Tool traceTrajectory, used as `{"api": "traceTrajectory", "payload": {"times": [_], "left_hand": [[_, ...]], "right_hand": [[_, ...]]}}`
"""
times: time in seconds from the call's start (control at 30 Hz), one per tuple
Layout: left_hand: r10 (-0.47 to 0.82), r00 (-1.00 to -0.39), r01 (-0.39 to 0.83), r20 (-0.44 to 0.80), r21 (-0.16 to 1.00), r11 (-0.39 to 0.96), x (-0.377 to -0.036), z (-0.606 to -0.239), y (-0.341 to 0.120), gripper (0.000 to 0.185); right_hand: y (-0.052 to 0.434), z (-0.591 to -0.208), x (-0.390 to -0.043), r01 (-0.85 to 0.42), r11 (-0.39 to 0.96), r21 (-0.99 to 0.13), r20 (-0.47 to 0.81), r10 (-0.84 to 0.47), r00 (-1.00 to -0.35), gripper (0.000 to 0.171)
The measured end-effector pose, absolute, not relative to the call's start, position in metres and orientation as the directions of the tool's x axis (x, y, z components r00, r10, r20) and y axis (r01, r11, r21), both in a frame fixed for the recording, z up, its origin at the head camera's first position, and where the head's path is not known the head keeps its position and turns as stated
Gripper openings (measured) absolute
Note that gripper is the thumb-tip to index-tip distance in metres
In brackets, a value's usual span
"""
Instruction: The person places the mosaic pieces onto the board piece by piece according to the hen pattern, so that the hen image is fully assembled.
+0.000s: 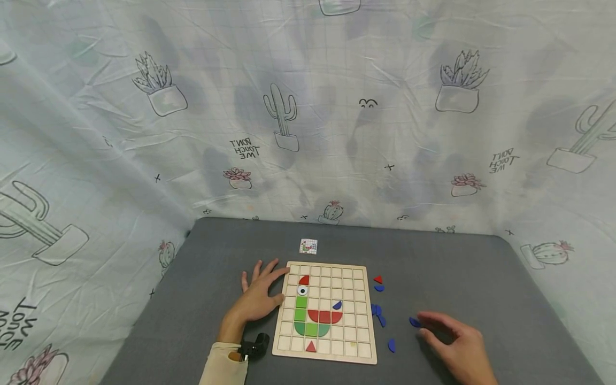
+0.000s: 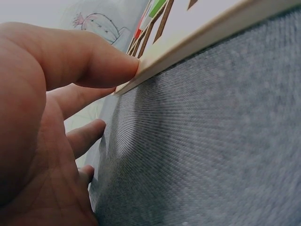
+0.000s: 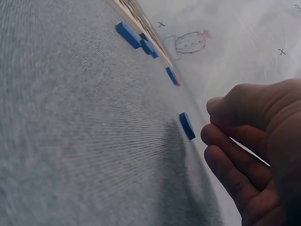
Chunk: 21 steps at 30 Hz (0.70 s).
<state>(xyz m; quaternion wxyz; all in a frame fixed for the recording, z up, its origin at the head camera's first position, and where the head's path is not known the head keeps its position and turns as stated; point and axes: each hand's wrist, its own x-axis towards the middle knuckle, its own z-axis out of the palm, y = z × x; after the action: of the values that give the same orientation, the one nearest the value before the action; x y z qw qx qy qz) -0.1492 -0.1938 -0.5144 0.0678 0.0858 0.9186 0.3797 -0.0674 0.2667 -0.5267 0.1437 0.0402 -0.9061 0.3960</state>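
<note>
A wooden grid board [image 1: 346,342] lies on the table, with red, green and blue pieces and a round eye piece [image 1: 302,290] forming a figure on it. My left hand [image 1: 260,297] touches the board's left edge with thumb and index finger, the other fingers spread apart. In the left wrist view the thumb [image 2: 110,66] meets the board's rim. Right of the board, my right hand [image 1: 457,342] hovers with bent, parted fingers beside a blue half-round piece [image 1: 414,322]. That blue piece rests on the table in the right wrist view, just beyond the fingertips [image 3: 209,134].
Several loose blue pieces [image 1: 378,310] and a red triangle [image 1: 378,279] lie along the board's right side. Another blue piece [image 1: 392,345] is nearer the front. A small picture card [image 1: 308,246] lies behind the board. A printed curtain [image 1: 327,133] hangs beyond the grey table [image 1: 433,267].
</note>
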Motion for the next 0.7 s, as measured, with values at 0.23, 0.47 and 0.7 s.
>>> {"api": "traceTrajectory", "payload": {"times": [0.23, 0.47, 0.7], "left_hand": [[0.216, -0.975, 0.112, -0.057, 0.713, 0.692, -0.149, -0.515, -0.195, 0.066], [0.219, -0.975, 0.12, -0.047, 0.716, 0.688, -0.15, -0.514, -0.195, 0.065], [0.214, -0.975, 0.115, -0.05, 0.715, 0.69, -0.149, -0.515, -0.195, 0.066]], "right_hand": [[0.265, -0.533, -0.073, -0.188, 0.718, -0.67, 0.29, 0.02, -0.957, 0.034], [0.264, -0.538, -0.08, -0.255, 0.712, -0.655, 0.343, -0.022, -0.939, 0.041], [0.261, -0.538, -0.084, -0.273, 0.743, -0.611, 0.363, -0.044, -0.931, 0.046]]}}
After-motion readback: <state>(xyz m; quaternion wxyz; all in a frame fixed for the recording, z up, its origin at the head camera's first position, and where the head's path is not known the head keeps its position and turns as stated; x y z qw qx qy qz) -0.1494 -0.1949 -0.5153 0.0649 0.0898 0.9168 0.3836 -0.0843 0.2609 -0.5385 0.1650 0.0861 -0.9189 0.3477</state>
